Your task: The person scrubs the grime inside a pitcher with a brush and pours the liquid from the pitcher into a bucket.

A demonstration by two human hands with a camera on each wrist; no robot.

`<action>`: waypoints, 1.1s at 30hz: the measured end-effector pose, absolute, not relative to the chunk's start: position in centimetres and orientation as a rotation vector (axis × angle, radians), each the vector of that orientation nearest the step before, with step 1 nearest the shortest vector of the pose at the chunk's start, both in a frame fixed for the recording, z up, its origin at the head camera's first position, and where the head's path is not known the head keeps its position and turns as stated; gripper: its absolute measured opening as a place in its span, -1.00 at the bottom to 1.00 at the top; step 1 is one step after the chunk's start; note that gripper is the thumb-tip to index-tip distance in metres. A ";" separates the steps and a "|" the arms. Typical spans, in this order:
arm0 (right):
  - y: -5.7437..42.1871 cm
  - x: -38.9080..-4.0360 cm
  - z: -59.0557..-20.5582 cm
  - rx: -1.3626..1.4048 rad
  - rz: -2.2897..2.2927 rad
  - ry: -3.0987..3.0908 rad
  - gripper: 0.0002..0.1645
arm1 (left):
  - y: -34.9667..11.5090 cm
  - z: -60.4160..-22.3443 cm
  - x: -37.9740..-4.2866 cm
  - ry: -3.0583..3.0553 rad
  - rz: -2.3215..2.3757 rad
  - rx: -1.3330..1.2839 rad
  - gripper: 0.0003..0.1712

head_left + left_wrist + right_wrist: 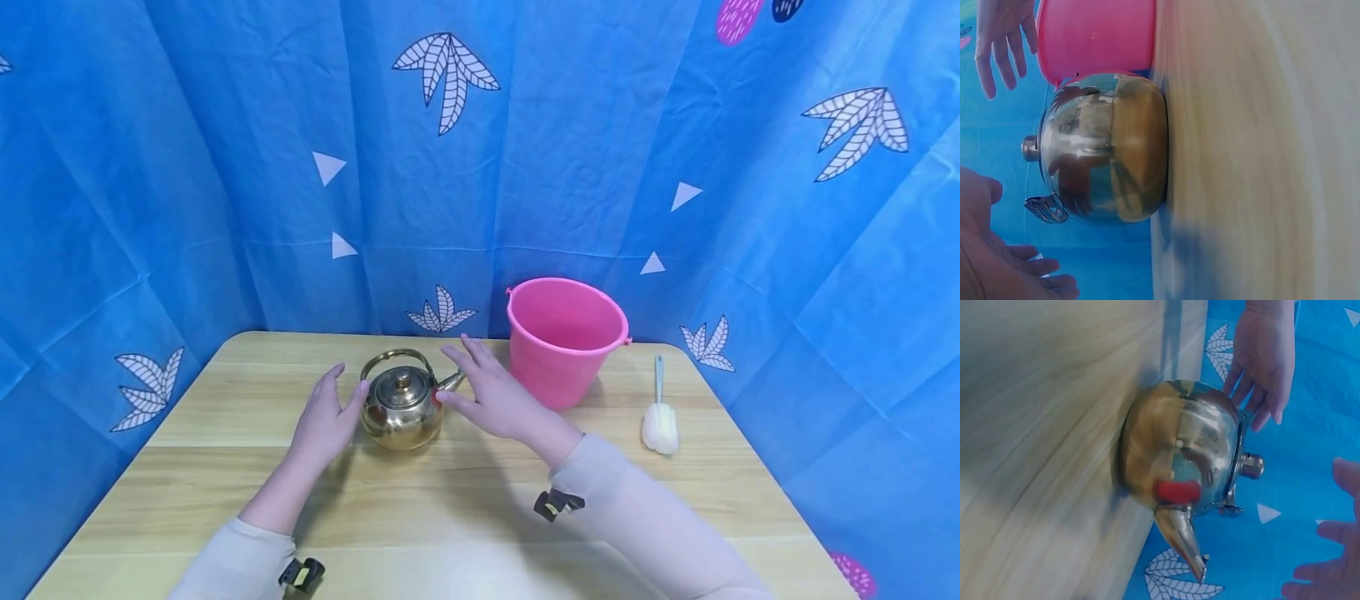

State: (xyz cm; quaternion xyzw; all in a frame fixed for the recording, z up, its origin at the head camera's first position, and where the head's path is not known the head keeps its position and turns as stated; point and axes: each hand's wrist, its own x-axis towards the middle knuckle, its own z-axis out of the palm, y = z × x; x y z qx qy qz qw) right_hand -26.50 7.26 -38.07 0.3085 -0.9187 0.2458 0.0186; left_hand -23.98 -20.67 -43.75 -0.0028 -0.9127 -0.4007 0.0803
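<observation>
A shiny gold-toned metal teapot point(402, 408) stands upright on the table, with its lid on. Its hoop handle point(395, 353) arcs behind the lid knob, and its spout point(452, 380) points right. Beside the teapot's left side is my left hand point(326, 421), fingers spread and holding nothing; its thumb tip looks close to the body, and contact is unclear. My right hand point(497, 398) hovers by the spout with fingers extended and nothing in its grasp. The right wrist view shows a gap between the right hand point(1332, 556) and the teapot point(1179, 444).
Behind the right hand stands a pink bucket point(558, 358). A white-headed brush point(660, 427) with a blue-grey handle lies on the table's right side. The wooden table point(202, 467) backs onto a blue patterned curtain point(285, 167).
</observation>
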 end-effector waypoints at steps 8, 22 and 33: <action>6.2 -26.5 -38.2 0.962 0.763 -2.831 -0.15 | -20.4 -44.3 -24.1 -2.712 -1.244 0.029 -0.07; 4.9 -26.6 -38.7 0.956 0.744 -2.788 -0.18 | -20.2 -44.5 -24.1 -2.697 -1.341 0.085 -0.06; 4.1 -26.8 -39.2 0.946 0.736 -2.754 -0.23 | -19.6 -44.6 -24.2 -2.629 -1.473 0.136 -0.10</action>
